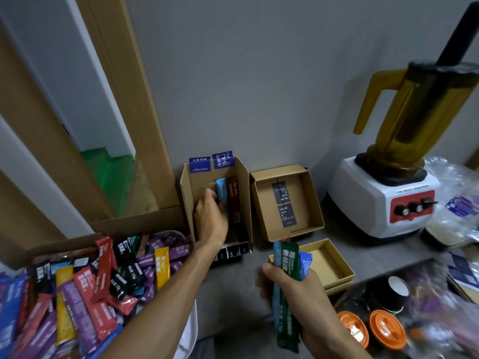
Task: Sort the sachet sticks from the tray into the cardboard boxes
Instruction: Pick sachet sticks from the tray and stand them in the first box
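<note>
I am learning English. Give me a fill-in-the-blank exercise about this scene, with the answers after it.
1. The right hand grips a bundle of sachet sticks; the middle one is ____.
2. The left hand holds a light blue stick inside the tall cardboard box, beside a ____ stick.
3. The blender has a white base with a ____ control panel.
4. The tray of loose sticks lies on the person's ____ side.

Answers: green; brown; red; left

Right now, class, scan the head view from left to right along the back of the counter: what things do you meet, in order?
Pile of sachet sticks → tall cardboard box → square cardboard box holding black tags → white blender.
</note>
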Available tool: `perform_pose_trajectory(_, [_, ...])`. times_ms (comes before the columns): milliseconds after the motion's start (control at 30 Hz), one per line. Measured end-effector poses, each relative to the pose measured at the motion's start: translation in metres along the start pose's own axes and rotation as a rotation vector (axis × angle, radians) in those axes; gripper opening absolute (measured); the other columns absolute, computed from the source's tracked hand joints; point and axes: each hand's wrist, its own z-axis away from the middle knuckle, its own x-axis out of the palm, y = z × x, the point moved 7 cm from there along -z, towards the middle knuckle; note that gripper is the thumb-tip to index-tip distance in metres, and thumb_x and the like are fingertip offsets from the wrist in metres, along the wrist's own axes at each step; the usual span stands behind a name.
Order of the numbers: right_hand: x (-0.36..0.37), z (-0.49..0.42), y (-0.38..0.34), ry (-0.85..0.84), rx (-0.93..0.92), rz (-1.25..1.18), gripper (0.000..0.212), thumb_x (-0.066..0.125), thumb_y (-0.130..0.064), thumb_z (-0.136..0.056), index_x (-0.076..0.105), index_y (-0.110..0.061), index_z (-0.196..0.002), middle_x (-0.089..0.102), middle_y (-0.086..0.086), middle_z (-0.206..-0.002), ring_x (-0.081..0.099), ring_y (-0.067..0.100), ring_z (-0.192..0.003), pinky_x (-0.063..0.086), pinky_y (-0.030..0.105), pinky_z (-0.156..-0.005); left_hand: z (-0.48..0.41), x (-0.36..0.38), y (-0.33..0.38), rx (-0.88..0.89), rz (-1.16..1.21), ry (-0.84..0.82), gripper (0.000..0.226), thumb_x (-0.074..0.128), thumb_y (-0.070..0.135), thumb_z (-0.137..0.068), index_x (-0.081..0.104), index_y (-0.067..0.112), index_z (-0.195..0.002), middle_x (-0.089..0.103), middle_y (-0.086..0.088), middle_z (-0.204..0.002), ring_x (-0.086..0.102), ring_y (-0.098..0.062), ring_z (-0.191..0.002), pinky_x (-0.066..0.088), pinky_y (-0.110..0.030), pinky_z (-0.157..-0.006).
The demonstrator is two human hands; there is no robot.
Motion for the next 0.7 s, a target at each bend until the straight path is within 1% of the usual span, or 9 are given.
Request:
perform_pose_trajectory(133, [0.0,-0.001,-0.001,0.015,-0.009,-0.023,0.027,0.069,-0.023,-0.09,0.069,0.002,-0.098,0.072,0.013,-0.075,0.068,0.019,-0.065,0.055,0.036,-0.071,0.006,0.0,0.001,0.046,0.009,-0.006,0.029,0.063,0.01,-0.092,0.048,0.015,-0.117,0.056,-0.008,-0.126,0.059,-0.019,-0.115,0.052,-0.025,-0.085])
perform_pose_trajectory(233, [-0.001,-0.005,0.0,0.033,0.001,-0.063,0.035,0.068,-0.028,-0.091,0.067,0.005,-0.102,0.069,0.028,-0.092,0.072,0.034,-0.081,0.056,0.05,-0.085,0.01,0.005,0.006,0.11,-0.078,-0.06,0.05,0.065,0.003,-0.089,0.044,0.015,-0.132,0.047,-0.009,-0.138,0.052,-0.023,-0.126,0.052,-0.039,-0.098])
perform_pose_trajectory(300, [-0.002,-0.006,0.0,0.041,0.02,-0.085,0.031,0.066,-0.03,-0.093,0.066,-0.001,-0.103,0.07,0.027,-0.097,0.071,0.039,-0.092,0.053,0.052,-0.091,0.008,0.007,0.008,0.086,-0.124,-0.098,0.06,0.066,0.0,-0.087,0.039,0.013,-0.14,0.042,-0.011,-0.145,0.048,-0.025,-0.131,0.049,-0.043,-0.103])
perform_pose_trajectory(367, [-0.002,-0.007,-0.002,0.041,0.024,-0.116,0.024,0.063,-0.028,-0.095,0.065,-0.004,-0.1,0.071,0.02,-0.084,0.07,0.034,-0.083,0.055,0.045,-0.081,0.01,-0.002,0.016,0.06,-0.077,-0.08,0.05,0.065,0.004,-0.089,0.044,0.015,-0.133,0.047,-0.007,-0.14,0.052,-0.021,-0.126,0.052,-0.033,-0.095])
perform_pose_trajectory(467, [-0.004,-0.012,-0.008,0.061,0.01,-0.256,0.021,0.065,-0.026,-0.092,0.068,-0.006,-0.098,0.069,0.011,-0.076,0.065,0.027,-0.078,0.052,0.04,-0.076,0.038,-0.027,0.032,0.037,0.06,-0.098,0.01,0.06,0.021,-0.096,0.055,0.024,-0.104,0.062,0.003,-0.106,0.063,-0.007,-0.095,0.048,-0.015,-0.069])
perform_pose_trajectory(500, [-0.005,-0.014,-0.011,0.062,-0.003,-0.338,0.023,0.066,-0.026,-0.089,0.07,-0.008,-0.102,0.07,0.011,-0.081,0.066,0.026,-0.081,0.052,0.041,-0.08,0.055,-0.033,0.036,0.046,0.102,-0.164,0.003,0.058,0.026,-0.097,0.056,0.025,-0.095,0.064,0.004,-0.092,0.063,-0.005,-0.082,0.047,-0.013,-0.062])
perform_pose_trajectory(567, [-0.005,-0.018,-0.018,0.046,-0.034,-0.439,0.027,0.065,-0.028,-0.087,0.074,-0.013,-0.107,0.072,0.01,-0.093,0.068,0.023,-0.09,0.053,0.04,-0.084,0.09,-0.04,0.036,0.038,0.128,-0.351,0.013,0.056,0.036,-0.097,0.06,0.029,-0.087,0.066,0.004,-0.08,0.064,-0.004,-0.072,0.051,-0.02,-0.062])
perform_pose_trajectory(633, [0.001,-0.021,-0.025,-0.017,-0.059,-0.461,0.024,0.061,-0.029,-0.093,0.076,-0.018,-0.108,0.073,0.006,-0.102,0.07,0.018,-0.095,0.056,0.04,-0.083,0.119,-0.044,0.035,-0.027,0.159,-0.538,0.015,0.056,0.041,-0.096,0.066,0.032,-0.09,0.069,0.012,-0.087,0.065,0.0,-0.081,0.055,-0.024,-0.072])
perform_pose_trajectory(700, [0.011,-0.023,-0.029,-0.071,-0.077,-0.442,0.025,0.061,-0.032,-0.093,0.077,-0.023,-0.11,0.07,0.008,-0.115,0.067,0.024,-0.11,0.055,0.048,-0.093,0.135,-0.048,0.036,-0.106,0.266,-0.637,0.014,0.056,0.037,-0.096,0.069,0.031,-0.095,0.071,0.017,-0.093,0.066,0.002,-0.088,0.053,-0.017,-0.071])
